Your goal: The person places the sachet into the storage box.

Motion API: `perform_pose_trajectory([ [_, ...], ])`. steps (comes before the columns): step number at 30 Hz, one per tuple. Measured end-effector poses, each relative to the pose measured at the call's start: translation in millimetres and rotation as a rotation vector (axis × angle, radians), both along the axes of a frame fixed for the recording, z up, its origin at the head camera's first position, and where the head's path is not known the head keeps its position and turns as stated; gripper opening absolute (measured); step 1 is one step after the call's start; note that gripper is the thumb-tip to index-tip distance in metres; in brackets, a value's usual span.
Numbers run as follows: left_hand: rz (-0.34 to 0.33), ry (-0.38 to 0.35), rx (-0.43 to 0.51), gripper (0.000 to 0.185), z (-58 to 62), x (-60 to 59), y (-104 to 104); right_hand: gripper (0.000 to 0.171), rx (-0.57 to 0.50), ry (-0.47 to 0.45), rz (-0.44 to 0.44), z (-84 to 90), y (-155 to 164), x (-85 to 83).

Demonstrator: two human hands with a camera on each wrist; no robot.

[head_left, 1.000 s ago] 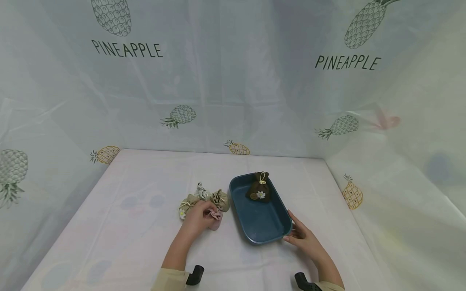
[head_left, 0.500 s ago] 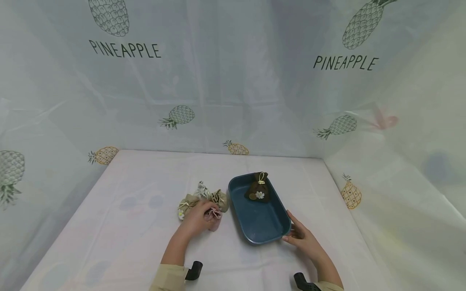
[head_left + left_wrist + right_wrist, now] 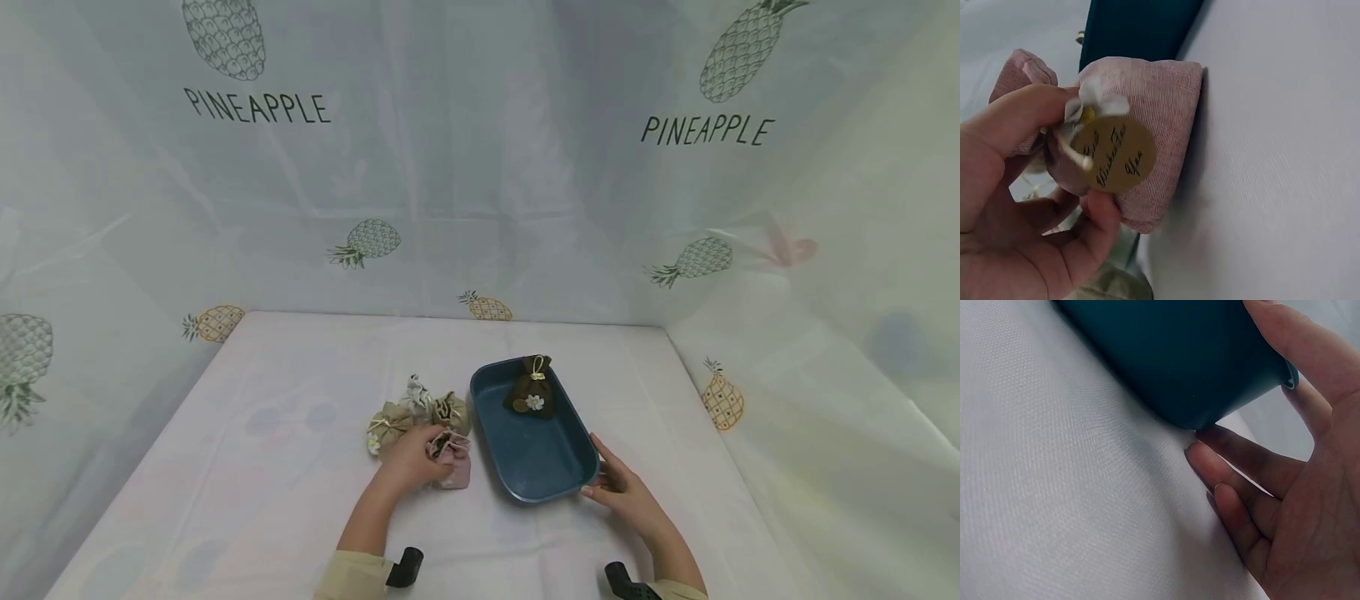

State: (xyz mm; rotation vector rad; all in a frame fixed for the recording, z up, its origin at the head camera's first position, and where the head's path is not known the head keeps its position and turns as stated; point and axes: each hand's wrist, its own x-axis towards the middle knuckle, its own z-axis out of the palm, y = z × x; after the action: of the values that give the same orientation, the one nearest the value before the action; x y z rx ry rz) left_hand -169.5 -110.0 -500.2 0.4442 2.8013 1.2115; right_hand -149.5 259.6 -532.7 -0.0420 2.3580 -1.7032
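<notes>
Between the thumb and fingers of my left hand (image 3: pixel 408 464) is a pink drawstring pouch (image 3: pixel 457 472). The left wrist view shows its white fabric flower (image 3: pixel 1099 100) and round gold tag (image 3: pixel 1119 164); the thumb presses near its gathered neck. My right hand (image 3: pixel 628 498) grips the near right corner of a dark blue rectangular tray (image 3: pixel 536 479), thumb on one side and fingers at the other. In the right wrist view, some fingertips reach under the tray's corner (image 3: pixel 1191 394). A dark brown pouch (image 3: pixel 530 396) with a flower and tag lies at the tray's far end.
Beside the left hand, left of the tray, cluster an olive pouch (image 3: pixel 389 423), a pale grey pouch (image 3: pixel 417 398) and a tan pouch (image 3: pixel 454 412). A white cloth covers the table (image 3: pixel 300 467); a pineapple-print curtain (image 3: pixel 480 167) hangs behind it.
The left hand has shifted the pink pouch slightly right and toward the person, away from the other pouches; more of it shows. The right hand and tray stay in place.
</notes>
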Motion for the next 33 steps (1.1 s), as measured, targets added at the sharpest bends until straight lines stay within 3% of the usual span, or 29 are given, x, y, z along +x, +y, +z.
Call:
perform_pose_trajectory([
  [4,-0.030,0.004,0.041,0.031,9.4,-0.1,6.1,0.089,-0.004,0.004,0.007,-0.2,0.3,-0.1],
  [10,-0.034,0.027,0.082,0.026,41.4,-7.6,18.9,0.088,-0.008,0.005,0.025,-2.2,2.2,-0.6],
  [14,-0.047,0.040,0.072,0.025,59.7,-19.6,29.6,0.088,-0.008,0.015,0.035,-2.3,3.8,-0.1],
  [19,-0.093,0.081,0.051,0.020,74.0,-43.6,44.6,0.088,-0.010,0.038,0.046,-3.0,4.5,0.4],
  [24,-0.137,0.083,0.016,0.020,75.4,-66.8,55.5,0.086,-0.008,0.051,0.051,-5.3,2.4,-0.4],
  [33,-0.246,0.070,-0.112,0.025,60.5,-102.4,74.8,0.087,-0.012,0.024,0.039,-2.8,4.4,0.3],
])
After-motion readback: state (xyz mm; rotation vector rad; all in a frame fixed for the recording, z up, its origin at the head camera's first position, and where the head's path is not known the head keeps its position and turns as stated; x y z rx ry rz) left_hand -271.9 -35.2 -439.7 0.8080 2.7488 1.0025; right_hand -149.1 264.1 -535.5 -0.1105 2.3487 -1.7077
